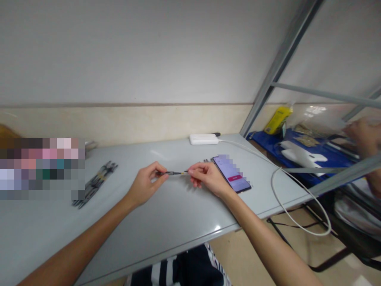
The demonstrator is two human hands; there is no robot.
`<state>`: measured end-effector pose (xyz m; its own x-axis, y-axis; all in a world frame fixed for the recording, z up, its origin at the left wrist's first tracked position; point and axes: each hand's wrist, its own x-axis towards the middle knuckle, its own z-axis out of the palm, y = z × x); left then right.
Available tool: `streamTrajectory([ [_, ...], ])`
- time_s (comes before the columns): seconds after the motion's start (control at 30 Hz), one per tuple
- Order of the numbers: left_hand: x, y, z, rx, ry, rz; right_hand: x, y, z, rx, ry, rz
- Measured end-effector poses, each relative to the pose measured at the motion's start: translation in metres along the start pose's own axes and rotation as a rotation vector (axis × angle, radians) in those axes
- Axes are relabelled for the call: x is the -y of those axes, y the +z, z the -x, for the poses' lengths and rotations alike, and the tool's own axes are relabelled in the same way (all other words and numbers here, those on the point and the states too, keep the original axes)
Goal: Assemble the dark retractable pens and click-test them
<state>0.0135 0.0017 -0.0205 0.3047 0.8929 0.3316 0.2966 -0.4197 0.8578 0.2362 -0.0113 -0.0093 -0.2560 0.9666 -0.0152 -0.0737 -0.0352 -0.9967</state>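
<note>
While both my hands meet above the worktop [166,222], a slim pen-like piece [176,173] lies level between them, clear of the surface. My left hand [150,180] pinches its dark end between thumb and fingers; my right hand [206,176] pinches the other end, near a paler, clearer stretch. Whether this is one piece or two parts being joined or parted, I cannot tell.

As I judge it, the work on this piece is midway, since neither end is let go. Over to my left, a bundle of similar dark pieces [99,182] lies on the worktop, untouched by either hand; a few dark tips [206,161] show just beside the phone [233,174], behind my right hand. Which group is finished and which is left, I cannot say, so the count remaining is unclear to me.
</note>
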Motion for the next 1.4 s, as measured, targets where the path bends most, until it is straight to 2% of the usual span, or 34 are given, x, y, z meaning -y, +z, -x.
streamTrajectory([
  [0.17,-0.006,0.001,0.0,0.203,-0.139,0.074,-0.002,0.003,0.001,-0.046,-0.141,0.131],
  [0.27,-0.006,-0.001,0.0,0.3,-0.122,0.023,-0.005,0.002,0.002,-0.078,-0.199,0.211],
  [0.4,-0.008,-0.004,-0.001,0.207,-0.018,-0.209,-0.006,0.003,0.003,-0.047,-0.191,0.272],
  [0.5,-0.01,-0.003,0.0,0.128,0.042,-0.321,-0.004,0.003,0.004,0.001,-0.159,0.233],
  [0.8,-0.011,0.007,0.004,0.043,0.076,-0.35,0.0,0.001,0.005,0.06,-0.048,0.126],
  [0.97,-0.01,0.007,0.002,0.098,0.058,-0.357,0.001,0.001,0.005,0.039,-0.046,0.158],
  [1.27,-0.007,0.007,0.003,0.064,0.09,-0.383,0.003,0.002,0.005,0.041,-0.026,0.134],
  [1.33,-0.009,0.008,0.002,0.101,0.088,-0.383,0.005,0.001,0.005,-0.016,-0.066,0.102],
  [1.4,-0.011,0.009,0.002,0.193,0.102,-0.358,0.006,0.001,0.005,-0.073,-0.131,0.081],
])
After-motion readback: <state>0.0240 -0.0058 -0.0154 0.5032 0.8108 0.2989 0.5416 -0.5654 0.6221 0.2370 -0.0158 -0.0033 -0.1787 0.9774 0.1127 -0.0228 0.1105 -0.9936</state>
